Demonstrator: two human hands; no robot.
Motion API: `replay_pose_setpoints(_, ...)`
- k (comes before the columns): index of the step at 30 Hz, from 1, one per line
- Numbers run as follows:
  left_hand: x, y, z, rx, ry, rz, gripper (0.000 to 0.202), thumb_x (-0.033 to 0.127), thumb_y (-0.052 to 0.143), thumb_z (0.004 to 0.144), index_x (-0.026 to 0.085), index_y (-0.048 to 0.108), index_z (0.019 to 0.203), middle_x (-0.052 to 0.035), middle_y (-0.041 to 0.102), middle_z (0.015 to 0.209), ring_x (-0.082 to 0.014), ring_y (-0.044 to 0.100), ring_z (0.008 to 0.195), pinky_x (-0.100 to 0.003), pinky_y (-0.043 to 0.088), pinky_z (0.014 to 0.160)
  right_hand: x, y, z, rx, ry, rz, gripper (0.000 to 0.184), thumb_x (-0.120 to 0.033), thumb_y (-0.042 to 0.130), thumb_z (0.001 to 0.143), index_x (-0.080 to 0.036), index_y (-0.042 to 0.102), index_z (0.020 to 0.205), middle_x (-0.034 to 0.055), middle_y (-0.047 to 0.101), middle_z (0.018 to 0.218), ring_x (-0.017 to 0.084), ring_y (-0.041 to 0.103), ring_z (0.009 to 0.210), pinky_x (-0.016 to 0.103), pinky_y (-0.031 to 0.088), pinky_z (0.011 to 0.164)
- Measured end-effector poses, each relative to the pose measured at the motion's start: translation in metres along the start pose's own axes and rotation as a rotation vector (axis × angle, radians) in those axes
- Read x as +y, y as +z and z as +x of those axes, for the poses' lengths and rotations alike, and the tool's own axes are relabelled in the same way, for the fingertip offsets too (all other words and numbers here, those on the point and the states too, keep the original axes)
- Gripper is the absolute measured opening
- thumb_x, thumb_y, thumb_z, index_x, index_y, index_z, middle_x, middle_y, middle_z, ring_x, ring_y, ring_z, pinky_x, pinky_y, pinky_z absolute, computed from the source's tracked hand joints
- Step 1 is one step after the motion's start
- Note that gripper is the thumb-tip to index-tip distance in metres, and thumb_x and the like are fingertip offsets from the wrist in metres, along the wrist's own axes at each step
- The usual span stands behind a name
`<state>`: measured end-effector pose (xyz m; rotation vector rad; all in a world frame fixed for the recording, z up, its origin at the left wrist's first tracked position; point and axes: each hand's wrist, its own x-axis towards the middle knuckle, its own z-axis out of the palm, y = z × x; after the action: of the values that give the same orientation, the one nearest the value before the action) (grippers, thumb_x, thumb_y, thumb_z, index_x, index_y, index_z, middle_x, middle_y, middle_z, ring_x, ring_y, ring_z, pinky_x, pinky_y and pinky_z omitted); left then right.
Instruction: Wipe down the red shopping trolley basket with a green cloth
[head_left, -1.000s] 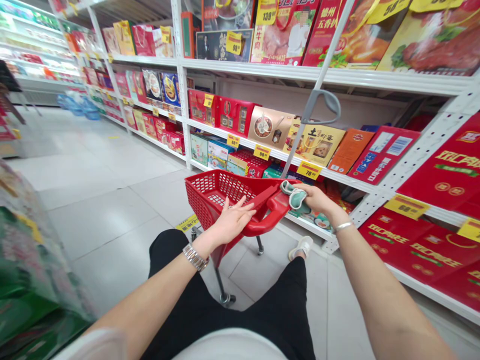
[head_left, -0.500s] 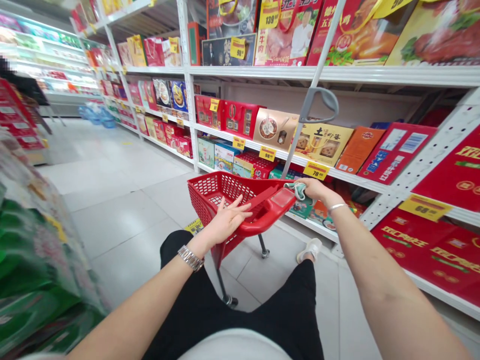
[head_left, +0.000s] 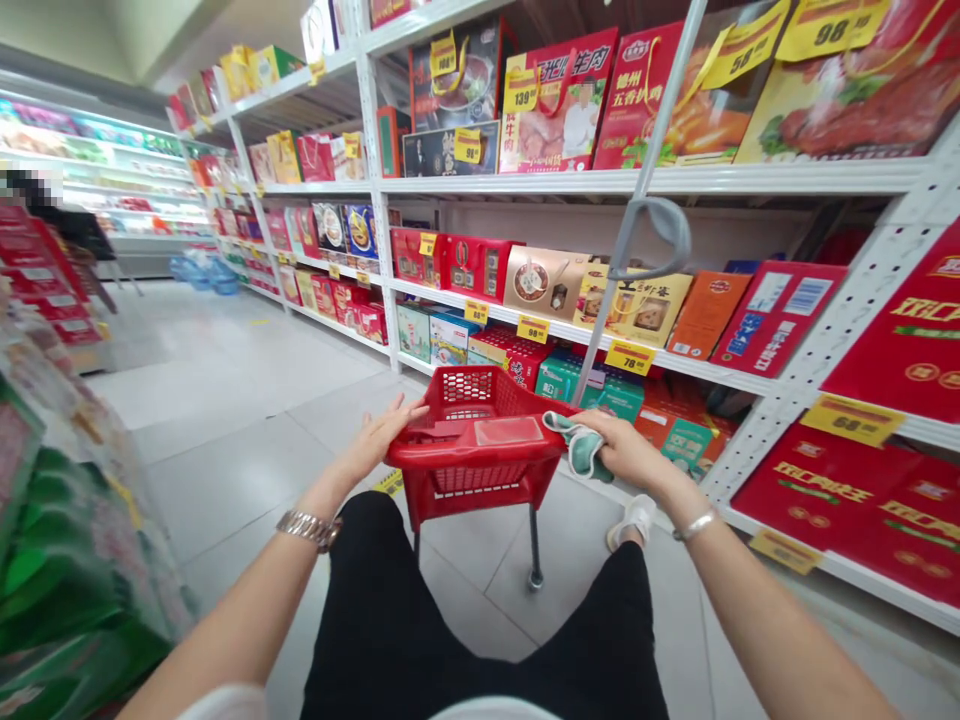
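A red plastic shopping cart (head_left: pixel 487 490) stands right in front of my knees, its handle facing me and its mesh basket beyond. My left hand (head_left: pixel 379 435) rests at the left end of the handle with its fingers stretched out, not wrapped round it. At the handle's right end, my right hand (head_left: pixel 626 450) is closed on a green cloth (head_left: pixel 585 448) with white edging, which lies against the red bar. A pale pole (head_left: pixel 626 230) with a grey loop grip (head_left: pixel 664 235) rises at the cart's right side; its lower end is hidden.
White shelving (head_left: pixel 645 182) with boxed foods and yellow price tags runs along the right and ahead. Green packages (head_left: pixel 75 560) are stacked close on my left. Pale floor tiles (head_left: pixel 225 400) stretch to a lit chiller (head_left: pixel 127 180). A person (head_left: pixel 67 215) is at far left.
The cart has turned so its handle now squarely faces me. My left hand has shifted left to the handle's end. My right hand still has the cloth, slightly lower in view.
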<state>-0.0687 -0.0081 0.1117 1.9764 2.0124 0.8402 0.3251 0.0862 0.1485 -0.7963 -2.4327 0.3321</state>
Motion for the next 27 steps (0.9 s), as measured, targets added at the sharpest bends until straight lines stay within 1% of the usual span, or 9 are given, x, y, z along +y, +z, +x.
replay_pose_setpoints(2,0.025,-0.005,-0.002,0.018,0.017,0.035,0.063,0.046,0.011,0.104,0.033,0.059,0.143,-0.0003,0.048,0.158,-0.0300,0.026,0.155,-0.068,0.006,0.123,-0.020,0.009,-0.006,0.009,-0.057,0.000,0.053,0.000,0.049,0.079,-0.024,0.072,0.120,0.0067,0.075,0.113,0.023,0.067,0.108,0.044,0.051,0.104)
replay_pose_setpoints(4,0.060,-0.003,-0.005,0.047,0.091,0.069,0.059,0.046,0.016,0.105,0.030,0.057,0.144,-0.0022,0.051,0.156,-0.0281,0.028,0.155,-0.068,0.000,0.123,-0.042,0.021,-0.008,0.016,-0.110,-0.021,0.058,0.002,0.051,0.078,-0.025,0.068,0.127,0.0072,0.074,0.115,0.023,0.066,0.110,0.050,0.046,0.110)
replay_pose_setpoints(7,0.112,0.012,-0.009,0.044,0.209,0.071,0.056,0.044,0.019,0.106,0.027,0.057,0.144,-0.0056,0.049,0.157,-0.0269,0.028,0.155,-0.068,-0.003,0.123,-0.075,0.046,-0.010,0.039,-0.194,-0.053,0.072,0.004,0.051,0.077,-0.026,0.057,0.142,0.0109,0.069,0.129,0.025,0.062,0.123,0.059,0.036,0.118)
replay_pose_setpoints(10,0.140,0.031,-0.013,-0.035,0.225,-0.017,0.056,0.042,0.017,0.106,0.029,0.053,0.146,-0.0053,0.051,0.156,-0.0252,0.030,0.154,-0.067,0.000,0.123,-0.100,0.068,-0.014,0.052,-0.263,-0.071,0.083,0.006,0.047,0.076,-0.026,0.046,0.152,0.0130,0.059,0.145,0.025,0.051,0.139,0.057,0.032,0.123)
replay_pose_setpoints(14,0.136,0.039,-0.019,-0.030,0.206,0.029,0.056,0.041,0.016,0.106,0.029,0.051,0.148,-0.0059,0.054,0.153,-0.0247,0.034,0.152,-0.066,0.001,0.125,-0.105,0.085,-0.031,0.095,-0.369,-0.081,0.078,0.005,0.046,0.083,-0.031,0.046,0.152,0.0083,0.059,0.147,0.022,0.046,0.145,0.055,0.033,0.123)
replay_pose_setpoints(18,0.120,0.035,-0.025,-0.011,0.228,0.160,0.057,0.043,0.020,0.106,0.022,0.055,0.145,-0.0101,0.060,0.147,-0.0269,0.041,0.148,-0.063,0.000,0.126,-0.074,0.091,-0.057,0.248,-0.421,-0.058,0.069,0.003,0.044,0.088,-0.032,0.050,0.148,0.0075,0.065,0.141,0.022,0.050,0.141,0.056,0.039,0.119)
replay_pose_setpoints(21,0.115,0.034,-0.029,0.037,0.245,0.221,0.055,0.048,0.027,0.105,0.022,0.057,0.142,-0.0115,0.058,0.149,-0.0299,0.036,0.151,-0.064,-0.001,0.125,-0.038,0.086,-0.071,0.349,-0.282,-0.033,0.069,0.003,0.043,0.086,-0.032,0.055,0.144,0.0079,0.067,0.137,0.022,0.059,0.132,0.054,0.047,0.113)
replay_pose_setpoints(24,0.118,0.036,-0.031,0.031,0.229,0.233,0.055,0.051,0.028,0.104,0.024,0.059,0.141,-0.0112,0.056,0.151,-0.0319,0.033,0.152,-0.068,-0.002,0.124,-0.008,0.078,-0.065,0.455,-0.067,0.013,0.070,0.002,0.043,0.079,-0.030,0.060,0.140,0.0094,0.067,0.134,0.023,0.062,0.128,0.050,0.051,0.108)
replay_pose_setpoints(27,0.127,0.039,-0.036,0.011,0.209,0.224,0.056,0.054,0.028,0.104,0.025,0.058,0.141,-0.0111,0.054,0.153,-0.0333,0.032,0.152,-0.072,0.001,0.122,-0.001,0.078,-0.041,0.406,-0.047,0.098,0.064,0.000,0.044,0.080,-0.026,0.063,0.136,0.0104,0.067,0.134,0.023,0.060,0.128,0.047,0.051,0.108)
